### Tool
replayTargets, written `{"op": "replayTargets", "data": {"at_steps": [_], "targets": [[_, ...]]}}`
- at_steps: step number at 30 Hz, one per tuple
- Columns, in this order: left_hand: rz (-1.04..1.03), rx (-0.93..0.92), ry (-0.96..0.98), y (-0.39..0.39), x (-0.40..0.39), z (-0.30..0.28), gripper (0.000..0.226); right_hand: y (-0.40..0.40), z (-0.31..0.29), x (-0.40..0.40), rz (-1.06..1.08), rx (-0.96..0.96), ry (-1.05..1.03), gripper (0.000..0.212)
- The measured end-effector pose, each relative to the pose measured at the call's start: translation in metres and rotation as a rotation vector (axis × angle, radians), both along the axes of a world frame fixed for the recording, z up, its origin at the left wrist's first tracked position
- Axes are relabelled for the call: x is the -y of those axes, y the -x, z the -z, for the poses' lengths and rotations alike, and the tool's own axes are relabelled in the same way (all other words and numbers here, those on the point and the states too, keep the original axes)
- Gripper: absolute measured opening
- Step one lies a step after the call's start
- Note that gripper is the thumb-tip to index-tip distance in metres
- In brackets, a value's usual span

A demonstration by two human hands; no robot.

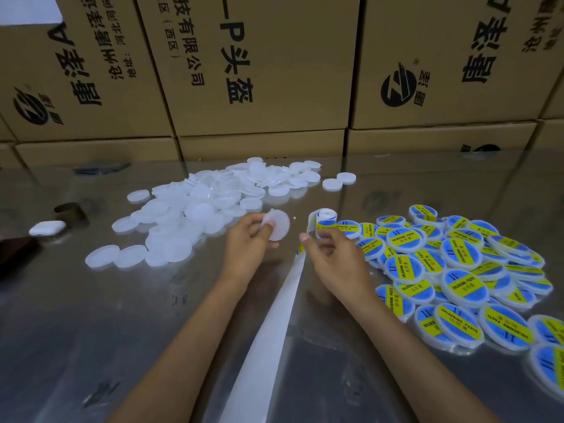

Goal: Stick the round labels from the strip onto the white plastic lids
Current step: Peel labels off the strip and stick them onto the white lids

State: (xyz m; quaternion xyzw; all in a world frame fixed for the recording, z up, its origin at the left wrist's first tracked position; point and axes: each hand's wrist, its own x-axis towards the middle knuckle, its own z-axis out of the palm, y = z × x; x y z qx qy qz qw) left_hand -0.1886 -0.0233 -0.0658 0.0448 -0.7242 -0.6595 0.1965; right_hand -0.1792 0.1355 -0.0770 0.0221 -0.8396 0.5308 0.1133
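Nearest to us, the empty white backing strip (268,331) runs from 6 o'clock up the shiny metal table (91,315) toward the centre, between our two forearms. At its upper end our right hand (332,254) has its fingers curled round the strip, just below the small label roll (325,219), which stands at about 1 o'clock from the centre; we see blue and yellow labels on its outer turn. We cannot tell if a label is already peeled free under the fingers.

Just beside it, at about 11 o'clock from the centre, our left hand (247,239) pinches one bare white lid (278,225) between thumb and fingertips, and holds it tilted above the table.

At 3 to 4 o'clock lies the heap of labelled lids (457,270), blue and yellow, with the words "SOLDERING PASTE", many overlapping.

Farther, at 10 to 12 o'clock, is the pile of unlabelled white lids (198,209), spread loosely, with two lids apart at its right end.

At 9 o'clock we see a white earbud case (47,228) and a brown cardboard ring (69,211) behind it.

At the far edge stand stacked cardboard boxes (259,71) with black printing.
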Motion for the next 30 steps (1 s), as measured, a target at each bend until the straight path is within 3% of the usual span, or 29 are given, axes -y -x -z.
{"op": "replayTargets", "data": {"at_steps": [3,8,14,18,25,30], "targets": [[0.078,0.038,-0.184,-0.001,-0.01,0.002,0.007,0.005,0.006,0.005,-0.057,0.032,0.05,0.023],[0.095,0.028,-0.283,-0.003,-0.011,0.001,0.008,0.003,0.0,-0.003,-0.1,0.08,0.233,0.034],[0.212,0.007,-0.426,-0.003,-0.01,-0.004,0.012,-0.007,-0.011,-0.005,-0.222,0.208,0.245,0.036],[0.337,0.03,-0.466,-0.006,-0.013,-0.007,0.017,-0.011,-0.017,-0.004,-0.24,0.231,0.199,0.027],[0.384,0.111,-0.48,-0.008,-0.013,-0.01,0.023,-0.011,-0.013,-0.002,-0.216,0.145,0.174,0.002],[0.412,0.156,-0.543,-0.008,-0.011,-0.008,0.016,-0.01,-0.004,-0.002,-0.105,-0.08,-0.049,0.017]]}}
